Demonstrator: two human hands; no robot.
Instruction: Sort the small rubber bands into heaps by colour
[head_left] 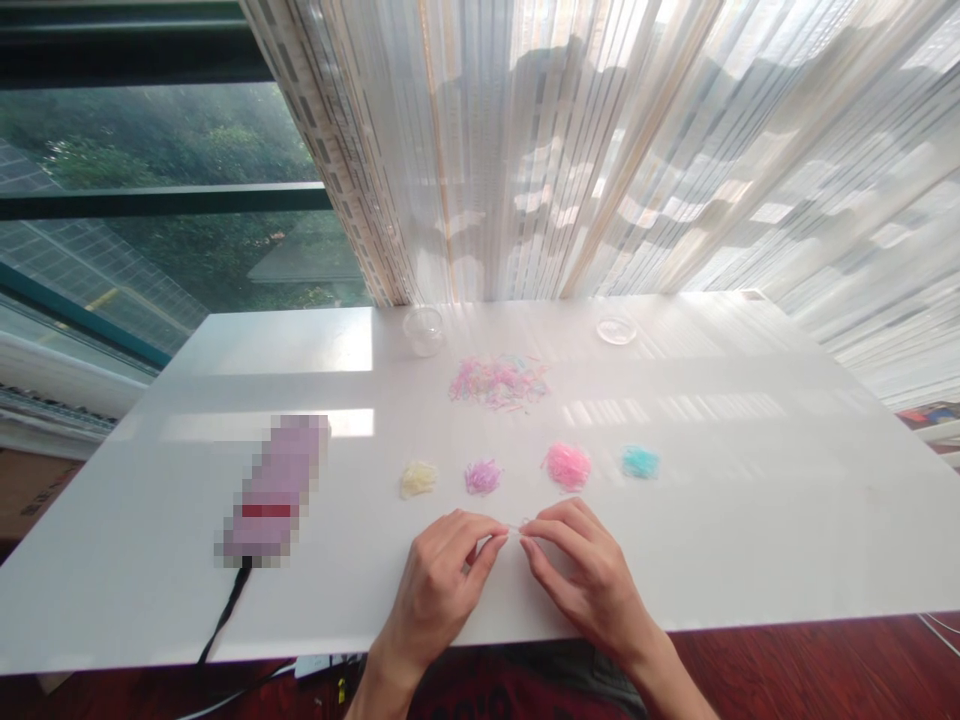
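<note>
Homelike room, curtain, window, wood-look floor

On the table, four piles lie before a fifth pile; near the far edge, a container stands left of a lid.

Five piles, one clear jar
</note>
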